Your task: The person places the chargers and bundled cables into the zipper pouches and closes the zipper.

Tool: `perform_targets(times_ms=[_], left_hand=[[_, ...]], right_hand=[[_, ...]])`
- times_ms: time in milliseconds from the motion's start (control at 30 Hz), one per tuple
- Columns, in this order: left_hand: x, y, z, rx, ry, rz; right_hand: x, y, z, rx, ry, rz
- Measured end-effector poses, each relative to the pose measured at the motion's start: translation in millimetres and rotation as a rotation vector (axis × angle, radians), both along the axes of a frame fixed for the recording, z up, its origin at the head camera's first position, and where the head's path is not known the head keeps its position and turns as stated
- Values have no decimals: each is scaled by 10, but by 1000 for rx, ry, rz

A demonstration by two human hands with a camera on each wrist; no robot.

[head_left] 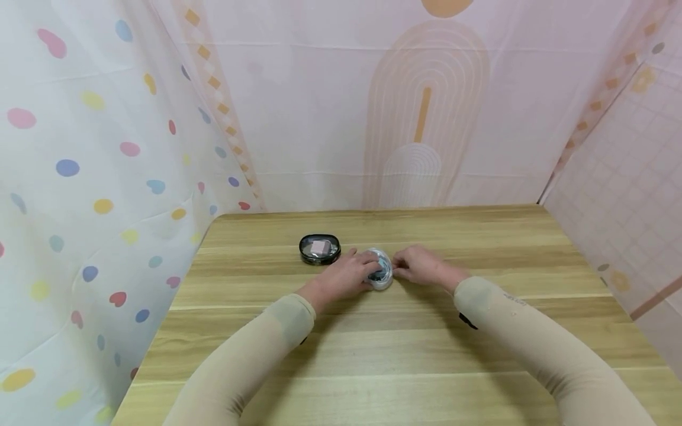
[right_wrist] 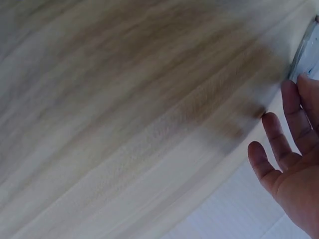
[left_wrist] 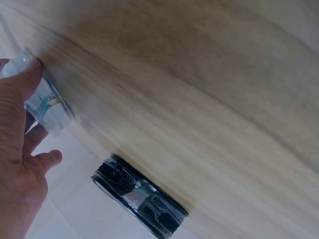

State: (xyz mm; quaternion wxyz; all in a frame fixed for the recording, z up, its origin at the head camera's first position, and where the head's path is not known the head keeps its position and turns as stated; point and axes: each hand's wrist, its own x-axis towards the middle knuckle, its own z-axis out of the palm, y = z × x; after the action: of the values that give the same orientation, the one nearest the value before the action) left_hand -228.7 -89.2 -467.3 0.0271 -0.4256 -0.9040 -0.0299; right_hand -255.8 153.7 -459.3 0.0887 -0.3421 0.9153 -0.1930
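Observation:
A clear oval case (head_left: 380, 279) with pale edges and something blue-green inside lies on the table. My left hand (head_left: 348, 275) grips it from the left, and its thumb (left_wrist: 33, 74) lies over the case's side in the left wrist view. At the opposite edge is my right hand (head_left: 420, 264). In the right wrist view its thumb and index fingertips come together at the edge of the clear case (right_wrist: 307, 52); whatever small part they pinch is hidden. The other right fingers (right_wrist: 275, 139) are loosely bent, apart from the case.
Left of the clear case, just beyond my left hand, stands a black-rimmed oval case (head_left: 319, 260) with a clear top and a pale pink item inside. Both rest on a wooden table (head_left: 405, 355). Patterned curtains (head_left: 309, 118) hang behind and at the sides.

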Motion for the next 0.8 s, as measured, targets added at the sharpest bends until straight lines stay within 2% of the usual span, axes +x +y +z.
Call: perform_targets(times_ms=[200, 433, 500, 667, 800], left_hand=[[43, 7, -25, -21, -2, 28], [86, 50, -13, -47, 83, 36], [86, 73, 5, -50, 87, 42], [90, 110, 40, -70, 65, 76], [91, 128, 48, -72, 69, 79]], right_hand=[[24, -10, -25, -12, 8, -33], [19, 10, -72, -40, 197, -49], [11, 26, -83, -42, 229, -51], [-16, 63, -104, -26, 224, -52], [-29, 86, -93, -21, 205, -53]])
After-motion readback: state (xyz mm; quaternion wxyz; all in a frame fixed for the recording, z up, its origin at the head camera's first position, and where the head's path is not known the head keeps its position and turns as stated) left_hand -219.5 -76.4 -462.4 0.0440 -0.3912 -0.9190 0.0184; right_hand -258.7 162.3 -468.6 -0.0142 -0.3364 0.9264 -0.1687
